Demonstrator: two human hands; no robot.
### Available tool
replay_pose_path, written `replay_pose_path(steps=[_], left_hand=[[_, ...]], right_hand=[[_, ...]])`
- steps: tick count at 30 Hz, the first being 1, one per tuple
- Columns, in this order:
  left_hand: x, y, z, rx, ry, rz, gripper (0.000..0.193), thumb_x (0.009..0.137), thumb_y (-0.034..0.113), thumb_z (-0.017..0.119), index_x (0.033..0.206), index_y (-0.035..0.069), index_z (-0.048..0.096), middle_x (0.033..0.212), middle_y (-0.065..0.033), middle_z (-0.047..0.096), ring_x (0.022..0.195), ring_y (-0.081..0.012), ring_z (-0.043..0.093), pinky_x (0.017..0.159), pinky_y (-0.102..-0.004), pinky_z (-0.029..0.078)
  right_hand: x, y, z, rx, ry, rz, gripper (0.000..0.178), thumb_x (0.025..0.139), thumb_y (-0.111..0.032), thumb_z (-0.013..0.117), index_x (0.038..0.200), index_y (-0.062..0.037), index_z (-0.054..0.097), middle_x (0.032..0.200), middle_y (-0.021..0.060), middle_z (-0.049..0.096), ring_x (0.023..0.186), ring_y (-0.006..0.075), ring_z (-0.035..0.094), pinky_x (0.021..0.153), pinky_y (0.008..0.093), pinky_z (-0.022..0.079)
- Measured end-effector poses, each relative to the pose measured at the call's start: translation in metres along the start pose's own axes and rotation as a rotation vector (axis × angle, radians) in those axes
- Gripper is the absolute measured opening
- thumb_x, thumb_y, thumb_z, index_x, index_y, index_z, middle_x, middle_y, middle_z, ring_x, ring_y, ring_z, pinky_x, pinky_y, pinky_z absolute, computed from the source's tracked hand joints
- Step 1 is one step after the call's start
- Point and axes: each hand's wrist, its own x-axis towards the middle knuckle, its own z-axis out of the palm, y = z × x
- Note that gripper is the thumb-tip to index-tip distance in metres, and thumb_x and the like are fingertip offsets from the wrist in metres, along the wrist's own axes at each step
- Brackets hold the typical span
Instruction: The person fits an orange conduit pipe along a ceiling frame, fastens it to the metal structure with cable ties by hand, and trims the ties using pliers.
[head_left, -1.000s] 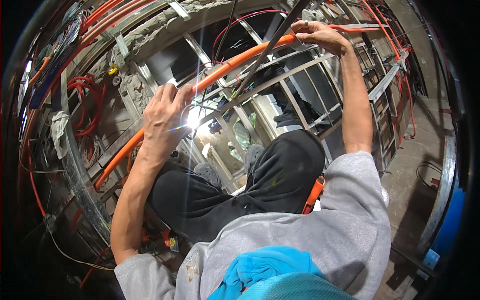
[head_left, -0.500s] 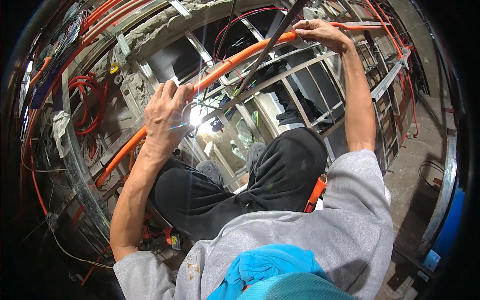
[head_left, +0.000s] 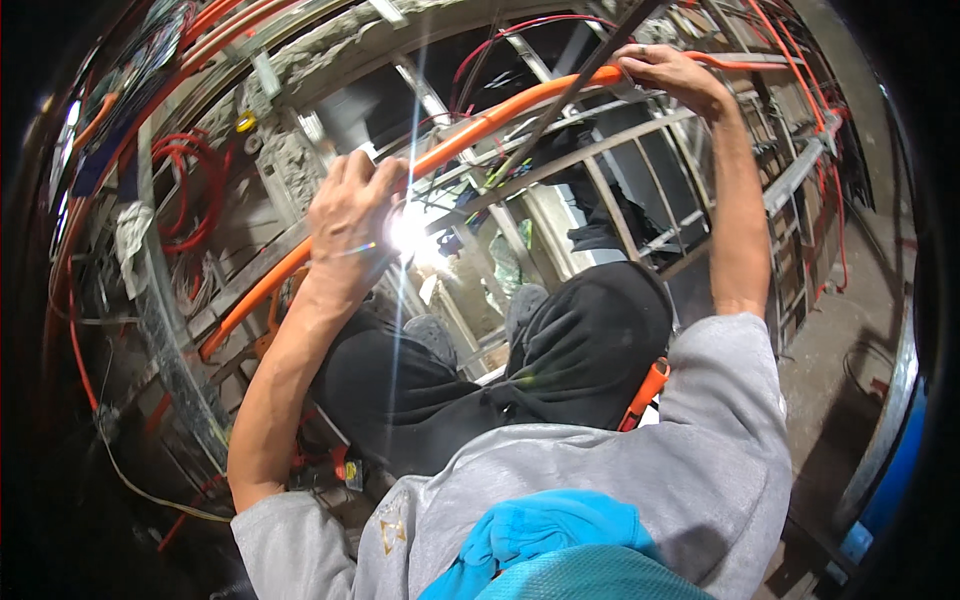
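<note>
A long orange pipe (head_left: 505, 112) runs slantwise across the view, from low on the left to the far right, with a slight bend along it. My left hand (head_left: 348, 220) is closed around its left part, knuckles up. Farther off, my right hand (head_left: 672, 80) grips the pipe near its far right stretch, thumb and fingers bent over it. A dark thin bar (head_left: 590, 75) crosses over the pipe between my hands. Just beside my left hand a bright lamp (head_left: 408, 236) glares and hides what lies around it.
Below the pipe is a metal frame (head_left: 612, 205) with open gaps, where my legs are folded. Coiled red tubing (head_left: 180, 190) and a grey metal beam (head_left: 170, 310) are at left. An orange-handled tool (head_left: 645, 393) lies by my right thigh. Concrete floor (head_left: 830, 370) stretches right.
The whole view has shifted slightly, so the surroundings sit a little farther right. Both hands keep their hold on the orange pipe.
</note>
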Motion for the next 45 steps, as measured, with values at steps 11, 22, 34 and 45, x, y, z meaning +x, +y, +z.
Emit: replay_pose_path(steps=[11, 22, 34, 45], left_hand=[[-0.005, -0.007, 0.009, 0.123, 0.146, 0.038, 0.024, 0.081, 0.005, 0.068, 0.105, 0.004, 0.071, 0.089, -0.0142, 0.059, 0.084, -0.0269, 0.061, 0.069, -0.0385, 0.054], [0.003, -0.003, 0.005, -0.022, 0.038, 0.028, 0.041, 0.072, -0.001, 0.069, 0.111, 0.011, 0.063, 0.093, -0.0128, 0.053, 0.090, -0.0333, 0.058, 0.074, -0.0454, 0.050], [0.008, 0.007, 0.000, -0.009, -0.024, -0.002, 0.050, 0.072, -0.002, 0.070, 0.120, 0.011, 0.063, 0.098, -0.0125, 0.055, 0.095, -0.0341, 0.059, 0.079, -0.0449, 0.050], [0.005, 0.006, -0.001, -0.002, -0.022, 0.001, 0.048, 0.072, -0.003, 0.070, 0.117, 0.011, 0.064, 0.096, -0.0127, 0.055, 0.094, -0.0340, 0.060, 0.078, -0.0451, 0.051]], right_hand=[[0.009, 0.059, -0.025, -0.028, 0.233, 0.068, 0.045, 0.106, -0.030, 0.060, 0.144, -0.0067, 0.057, 0.116, -0.0039, 0.062, 0.103, 0.0066, 0.055, 0.092, 0.0233, 0.043], [0.004, 0.012, -0.009, 0.048, 0.034, 0.033, 0.032, 0.104, -0.037, 0.061, 0.116, -0.0077, 0.067, 0.083, -0.0074, 0.053, 0.073, 0.0035, 0.046, 0.062, 0.0226, 0.038], [-0.015, 0.000, 0.005, 0.032, 0.117, -0.045, 0.029, 0.104, -0.033, 0.061, 0.112, -0.0062, 0.070, 0.083, -0.0071, 0.054, 0.077, 0.0041, 0.048, 0.070, 0.0230, 0.041], [-0.013, -0.002, 0.005, 0.075, 0.118, -0.052, 0.027, 0.105, -0.032, 0.061, 0.108, -0.0063, 0.069, 0.078, -0.0079, 0.050, 0.070, 0.0037, 0.045, 0.065, 0.0233, 0.039]])
